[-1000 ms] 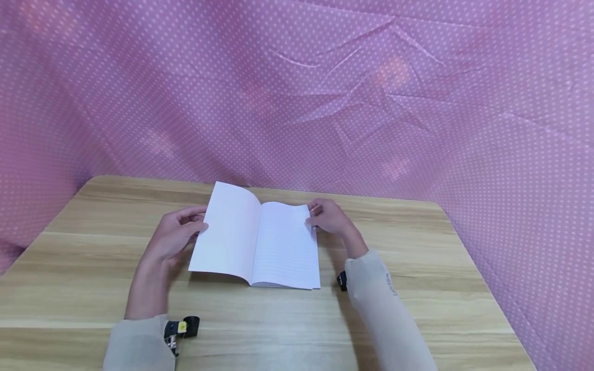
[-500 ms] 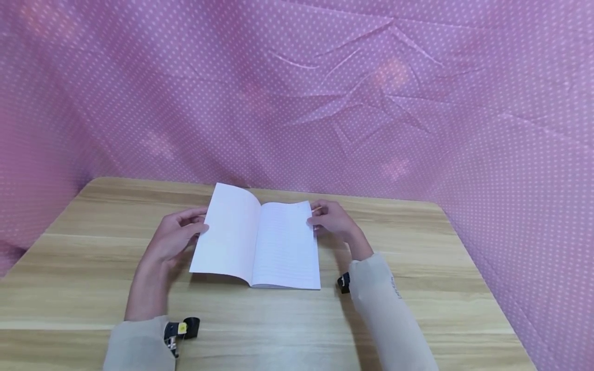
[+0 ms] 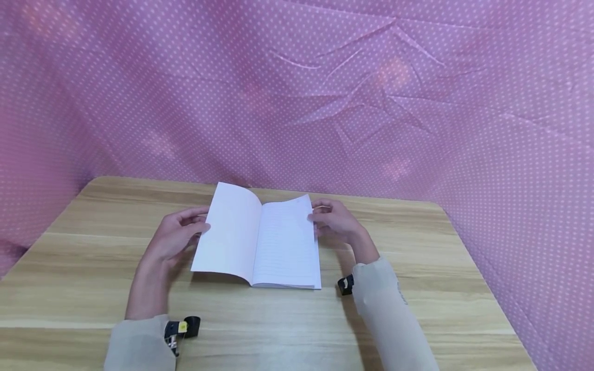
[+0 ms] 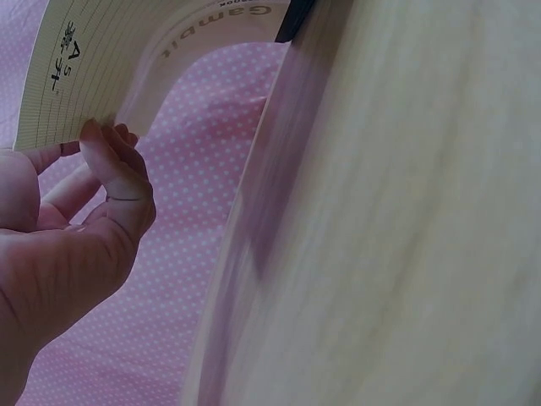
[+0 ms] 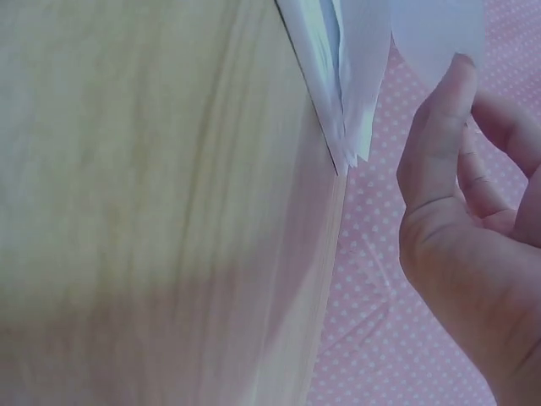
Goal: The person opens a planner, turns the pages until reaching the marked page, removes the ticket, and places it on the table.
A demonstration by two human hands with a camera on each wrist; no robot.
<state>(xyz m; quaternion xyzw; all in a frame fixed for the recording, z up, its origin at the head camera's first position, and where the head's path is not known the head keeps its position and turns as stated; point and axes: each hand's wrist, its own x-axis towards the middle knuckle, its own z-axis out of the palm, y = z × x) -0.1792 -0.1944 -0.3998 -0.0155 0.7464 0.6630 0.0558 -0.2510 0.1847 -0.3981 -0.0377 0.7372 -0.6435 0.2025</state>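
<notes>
A white-paged notebook (image 3: pixel 281 247) lay spread on the wood-grained desk (image 3: pixel 260 330), toward its far edge and between the two hands, which were well apart. The left hand (image 3: pixel 176 234) pinched the outer edge of the cover (image 3: pixel 227 226), thumb on its white inner face and fingers behind, so that the cover stood tilted above the desk with a shadow below. From the left wrist, its outside showed fine lines, the word "Gambit" and "A5". The right hand (image 3: pixel 335 221) pinched the outer edge of the ruled top page (image 3: pixel 290 226) near its far corner, which curved upward; more pages (image 5: pixel 338 68) showed beneath it. Both arms wore pale sleeves (image 3: pixel 390 314), with a small black device (image 3: pixel 185 328) at the left cuff and another black device (image 3: pixel 345 285) at the right. A pink, white-dotted cloth (image 3: pixel 297 103) hung behind the desk, creased.
</notes>
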